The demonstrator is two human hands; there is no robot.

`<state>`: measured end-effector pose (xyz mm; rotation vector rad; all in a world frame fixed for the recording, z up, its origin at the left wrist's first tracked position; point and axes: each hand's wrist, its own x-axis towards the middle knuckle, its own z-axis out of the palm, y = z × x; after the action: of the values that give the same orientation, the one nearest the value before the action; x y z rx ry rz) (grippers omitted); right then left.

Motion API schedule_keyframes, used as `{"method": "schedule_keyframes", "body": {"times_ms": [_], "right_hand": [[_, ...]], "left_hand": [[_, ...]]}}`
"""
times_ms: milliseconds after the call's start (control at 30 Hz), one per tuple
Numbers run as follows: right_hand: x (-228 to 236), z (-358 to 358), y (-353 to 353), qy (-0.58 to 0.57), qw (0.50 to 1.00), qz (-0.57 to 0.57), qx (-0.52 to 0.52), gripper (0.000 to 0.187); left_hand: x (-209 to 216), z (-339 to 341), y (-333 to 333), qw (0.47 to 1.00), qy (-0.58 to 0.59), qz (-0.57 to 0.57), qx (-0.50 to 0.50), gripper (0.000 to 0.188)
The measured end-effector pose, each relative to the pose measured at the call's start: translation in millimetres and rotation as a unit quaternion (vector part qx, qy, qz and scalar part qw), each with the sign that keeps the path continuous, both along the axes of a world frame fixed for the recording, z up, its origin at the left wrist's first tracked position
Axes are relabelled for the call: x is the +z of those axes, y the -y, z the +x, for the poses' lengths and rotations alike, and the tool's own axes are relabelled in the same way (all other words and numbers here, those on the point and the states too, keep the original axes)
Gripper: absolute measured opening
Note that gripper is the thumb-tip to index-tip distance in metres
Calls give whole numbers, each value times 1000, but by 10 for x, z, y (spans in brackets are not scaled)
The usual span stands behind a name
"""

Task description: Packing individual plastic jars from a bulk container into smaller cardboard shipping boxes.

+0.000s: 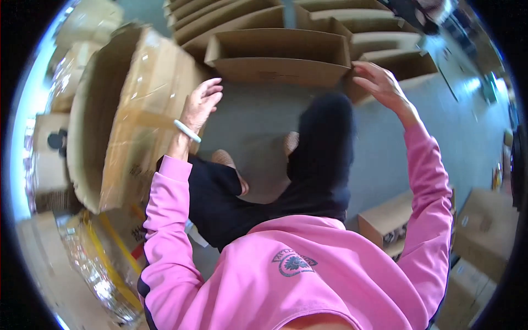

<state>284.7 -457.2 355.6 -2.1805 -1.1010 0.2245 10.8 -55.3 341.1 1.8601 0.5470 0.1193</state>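
Ahead of me on the floor stands a long, open-topped cardboard box [278, 70]. My left hand [202, 103] is lifted beside its near left corner, fingers loosely spread and holding nothing. At the box's right end is my right hand [379, 83], its fingers stretched out with the tips at or very near the corner; whether they touch I cannot tell. Close on my left, a big cardboard carton [148, 91] with clear tape stands with its open side turned left, near my left wrist.
Rows of narrow open boxes [225, 22] stand behind the long box, with more boxes [399, 65] to its right. Wrapped cartons [102, 264] fill the left side. A low box [388, 214] lies under my right arm. Another person [434, 14] is at the far right.
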Motion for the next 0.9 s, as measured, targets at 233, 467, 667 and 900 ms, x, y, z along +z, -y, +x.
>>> {"method": "schedule_keyframes", "body": {"times_ms": [233, 467, 667, 900], "right_hand": [[-969, 575, -1753, 227, 948, -218, 47, 95], [-2048, 1206, -1523, 287, 899, -321, 78, 36], [-1289, 1002, -1279, 199, 814, -480, 261, 18], [-289, 122, -1758, 222, 915, -88, 325, 38]], "left_hand": [[1293, -504, 190, 947, 200, 246, 53, 42], [1472, -1525, -332, 955, -90, 238, 150, 63], [1138, -1514, -110, 924, -277, 262, 5, 40], [998, -1229, 249, 912, -250, 326, -18, 36]]}}
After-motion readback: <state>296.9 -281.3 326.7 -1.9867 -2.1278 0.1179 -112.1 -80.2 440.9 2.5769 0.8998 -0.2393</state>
